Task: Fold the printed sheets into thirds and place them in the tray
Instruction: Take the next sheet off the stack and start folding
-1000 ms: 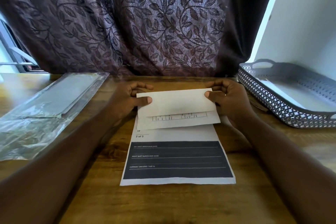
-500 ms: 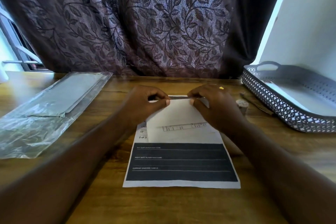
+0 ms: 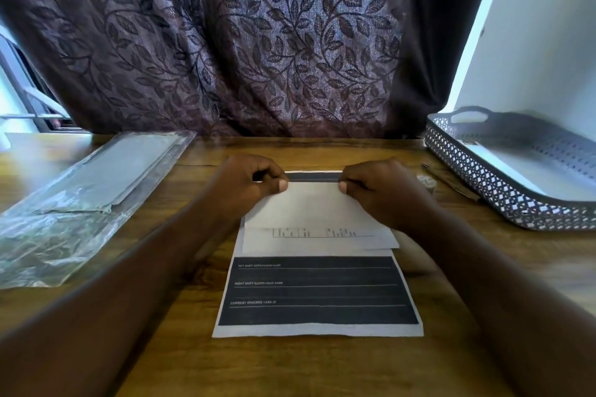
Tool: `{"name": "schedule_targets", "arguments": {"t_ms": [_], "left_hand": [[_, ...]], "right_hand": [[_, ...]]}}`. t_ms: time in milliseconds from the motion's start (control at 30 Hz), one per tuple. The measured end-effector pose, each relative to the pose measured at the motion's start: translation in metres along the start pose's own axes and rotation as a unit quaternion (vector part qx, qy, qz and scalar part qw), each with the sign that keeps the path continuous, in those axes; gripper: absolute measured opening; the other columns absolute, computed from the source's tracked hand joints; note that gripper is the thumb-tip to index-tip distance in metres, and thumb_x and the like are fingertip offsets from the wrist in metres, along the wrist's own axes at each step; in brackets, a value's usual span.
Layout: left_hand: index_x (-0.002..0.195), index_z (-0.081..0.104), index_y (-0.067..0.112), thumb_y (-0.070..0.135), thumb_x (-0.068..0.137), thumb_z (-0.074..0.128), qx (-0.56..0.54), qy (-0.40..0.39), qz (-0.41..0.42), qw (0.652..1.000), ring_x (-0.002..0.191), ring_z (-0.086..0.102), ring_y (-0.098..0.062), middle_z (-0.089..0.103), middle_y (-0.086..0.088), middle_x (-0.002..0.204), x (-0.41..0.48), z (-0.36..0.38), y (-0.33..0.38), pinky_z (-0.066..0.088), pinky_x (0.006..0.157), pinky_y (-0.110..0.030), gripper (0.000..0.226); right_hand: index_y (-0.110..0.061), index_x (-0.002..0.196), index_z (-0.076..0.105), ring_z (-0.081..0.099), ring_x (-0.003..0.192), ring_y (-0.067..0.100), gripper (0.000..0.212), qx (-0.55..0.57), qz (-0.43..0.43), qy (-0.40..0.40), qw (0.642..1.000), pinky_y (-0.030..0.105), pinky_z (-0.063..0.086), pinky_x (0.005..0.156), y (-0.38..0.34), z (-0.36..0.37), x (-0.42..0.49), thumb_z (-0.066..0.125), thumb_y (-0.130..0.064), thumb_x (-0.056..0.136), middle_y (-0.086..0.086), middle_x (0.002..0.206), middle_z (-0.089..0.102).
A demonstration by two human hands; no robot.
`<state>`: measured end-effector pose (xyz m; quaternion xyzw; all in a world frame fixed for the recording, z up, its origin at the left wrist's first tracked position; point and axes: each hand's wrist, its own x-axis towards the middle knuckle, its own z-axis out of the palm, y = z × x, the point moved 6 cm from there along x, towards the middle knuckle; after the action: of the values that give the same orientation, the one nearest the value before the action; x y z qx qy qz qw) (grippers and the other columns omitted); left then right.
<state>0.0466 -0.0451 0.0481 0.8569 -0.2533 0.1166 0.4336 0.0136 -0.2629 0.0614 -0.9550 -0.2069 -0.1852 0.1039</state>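
Observation:
A folded white sheet lies on top of a flat printed sheet with a large dark block, in the middle of the wooden table. My left hand pinches the folded sheet's far left corner between thumb and fingers. My right hand pinches its far right corner the same way. A dark printed strip shows just beyond the folded edge, between my hands. The grey perforated tray stands at the right, holding white paper.
A clear plastic sleeve with a grey sheet inside lies at the left of the table. A thin pen-like object lies beside the tray. A dark leaf-patterned curtain hangs behind; a white wall is at right.
Both hands carried the folded sheet's upper flap away from me and down; they moved from its side edges to pinch the far corners. The camera tilted slightly.

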Motion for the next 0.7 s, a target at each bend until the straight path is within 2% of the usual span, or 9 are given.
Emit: {"name": "schedule_targets", "arguments": {"t_ms": [67,200,333,400,467,533,600,700], "left_hand": [[0.076,0.074,0.029,0.009,0.084,0.077,-0.005,0.011,-0.019,1.000,0.077,0.068,-0.013,0.075,0.008,0.079,0.001,-0.006,-0.007,0.053,0.074,-0.033,0.022],[0.077,0.074,0.027,0.007,0.083,0.077,-0.001,0.013,-0.033,0.999,0.081,0.070,-0.025,0.076,-0.001,0.083,0.003,-0.012,-0.015,0.056,0.078,-0.041,0.022],[0.075,0.074,0.026,0.007,0.083,0.077,-0.008,0.016,-0.054,0.998,0.083,0.070,-0.031,0.076,-0.006,0.083,0.001,-0.013,-0.021,0.056,0.079,-0.046,0.021],[0.076,0.075,0.027,0.009,0.083,0.078,-0.006,0.017,-0.060,0.998,0.084,0.070,-0.028,0.076,-0.003,0.083,0.001,-0.014,-0.024,0.056,0.082,-0.048,0.019],[0.077,0.075,0.028,0.012,0.083,0.078,0.000,0.020,-0.059,0.998,0.085,0.070,-0.026,0.076,-0.001,0.083,0.002,-0.014,-0.026,0.057,0.084,-0.050,0.018],[0.076,0.074,0.027,0.012,0.083,0.078,-0.001,0.030,-0.066,0.997,0.086,0.069,-0.031,0.075,-0.005,0.083,0.003,-0.016,-0.028,0.055,0.083,-0.051,0.017],[0.075,0.073,0.026,0.014,0.084,0.078,0.010,0.034,-0.071,0.997,0.083,0.068,-0.030,0.074,-0.004,0.081,0.003,-0.016,-0.030,0.055,0.081,-0.052,0.016],[0.077,0.073,0.026,0.018,0.086,0.076,0.052,0.031,-0.060,0.996,0.080,0.068,-0.018,0.073,0.006,0.078,0.004,-0.017,-0.029,0.058,0.079,-0.048,0.012]], "right_hand": [[-0.032,0.080,0.058,0.055,0.068,0.012,0.021,0.021,0.030,-0.014,0.999,0.029,0.033,0.059,0.013,0.000,-0.001,0.053,-0.031,0.100,-0.010,0.070,0.058],[-0.027,0.081,0.066,0.058,0.066,0.009,0.020,0.095,0.072,-0.006,0.993,0.030,0.045,0.059,0.027,0.002,-0.003,0.058,-0.023,0.099,-0.009,0.070,0.063],[-0.016,0.084,0.068,0.063,0.050,0.004,0.020,0.155,0.121,-0.011,0.980,0.012,0.044,0.047,0.032,0.004,-0.006,0.057,-0.018,0.101,-0.005,0.064,0.065],[-0.014,0.082,0.067,0.062,0.047,0.004,0.022,0.183,0.136,-0.010,0.974,0.011,0.044,0.046,0.032,0.004,-0.007,0.056,-0.016,0.101,-0.003,0.062,0.065],[-0.019,0.078,0.064,0.064,0.056,0.008,0.025,0.196,0.133,-0.001,0.972,0.018,0.046,0.053,0.029,0.002,-0.007,0.056,-0.014,0.101,-0.002,0.069,0.066],[-0.020,0.085,0.065,0.062,0.064,0.010,0.019,0.203,0.128,0.005,0.971,0.023,0.045,0.060,0.028,0.002,-0.005,0.056,-0.013,0.101,-0.006,0.074,0.065],[-0.018,0.092,0.063,0.060,0.057,0.005,0.010,0.217,0.138,0.015,0.966,0.018,0.043,0.054,0.029,0.002,-0.004,0.057,-0.014,0.100,-0.010,0.069,0.061],[-0.013,0.093,0.061,0.064,0.048,0.006,0.006,0.251,0.162,0.030,0.954,0.012,0.043,0.043,0.032,0.002,-0.005,0.061,-0.016,0.098,-0.007,0.069,0.063]]}}
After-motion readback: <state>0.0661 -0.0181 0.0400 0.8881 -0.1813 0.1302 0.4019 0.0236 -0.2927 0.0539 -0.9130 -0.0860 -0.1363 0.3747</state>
